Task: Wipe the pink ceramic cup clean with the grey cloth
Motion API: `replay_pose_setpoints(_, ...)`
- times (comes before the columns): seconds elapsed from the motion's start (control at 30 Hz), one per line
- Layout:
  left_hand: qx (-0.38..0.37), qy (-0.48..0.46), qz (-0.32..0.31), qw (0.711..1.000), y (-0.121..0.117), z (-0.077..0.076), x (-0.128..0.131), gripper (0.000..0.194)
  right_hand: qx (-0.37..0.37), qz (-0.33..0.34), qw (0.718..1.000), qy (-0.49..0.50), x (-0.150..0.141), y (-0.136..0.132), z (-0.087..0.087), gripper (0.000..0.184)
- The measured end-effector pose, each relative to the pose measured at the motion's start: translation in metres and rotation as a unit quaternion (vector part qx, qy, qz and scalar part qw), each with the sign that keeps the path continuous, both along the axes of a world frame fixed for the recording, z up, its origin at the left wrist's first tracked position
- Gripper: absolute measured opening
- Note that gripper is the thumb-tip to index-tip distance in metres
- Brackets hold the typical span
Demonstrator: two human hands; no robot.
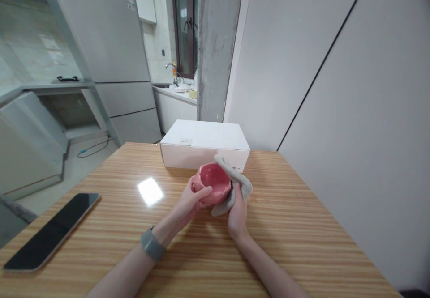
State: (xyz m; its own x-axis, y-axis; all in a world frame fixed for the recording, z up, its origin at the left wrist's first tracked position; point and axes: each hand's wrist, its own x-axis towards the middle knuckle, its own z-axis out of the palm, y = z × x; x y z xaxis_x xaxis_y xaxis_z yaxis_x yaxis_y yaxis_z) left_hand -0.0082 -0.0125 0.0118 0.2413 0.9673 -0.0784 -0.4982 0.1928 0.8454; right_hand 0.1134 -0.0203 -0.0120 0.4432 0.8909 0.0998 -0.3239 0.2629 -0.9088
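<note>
A glossy pink bowl [215,179] is tilted above the table with its opening toward me. My left hand [193,199] grips it at the left side, thumb over the rim and the other fingers mostly hidden beneath. On the bowl's right side lies a light grey cloth [242,182], bunched up and touching the outer wall. My right hand [238,208] is closed on this cloth and presses it against the bowl; its fingertips are partly hidden by the folds.
Behind the bowl a white box [204,134] stands on the wood-grain table [289,231]. A dark-screened phone or tablet [53,231] lies at the table's left edge. A white wall rises on the right; a fridge [101,34] stands beyond.
</note>
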Motion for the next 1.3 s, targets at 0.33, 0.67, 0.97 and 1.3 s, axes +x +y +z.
replay_pose_setpoints(0.33, 0.271, 0.322, 0.067, 0.905, 0.008, -0.015, -0.008, 0.115, -0.038, 0.075, 0.971, 0.225, 0.018, 0.021, 0.006, 0.036)
replay_pose_setpoints(0.67, 0.363, 0.306, 0.082, 0.876, 0.004, -0.004, -0.012, 0.109, -0.110, 0.183, 0.932, 0.292, 0.019, 0.014, 0.017, 0.029)
replay_pose_setpoints(0.97, 0.334, 0.266, 0.177, 0.887, 0.005, -0.010, -0.006, 0.112, -0.097, 0.358, 0.867, 0.332, 0.015, 0.009, 0.019, 0.036)
replay_pose_setpoints(1.3, 0.299, 0.289, 0.233, 0.879, 0.012, -0.006, -0.015, 0.101, -0.191, 0.288, 0.865, 0.365, 0.013, 0.005, 0.018, 0.032)
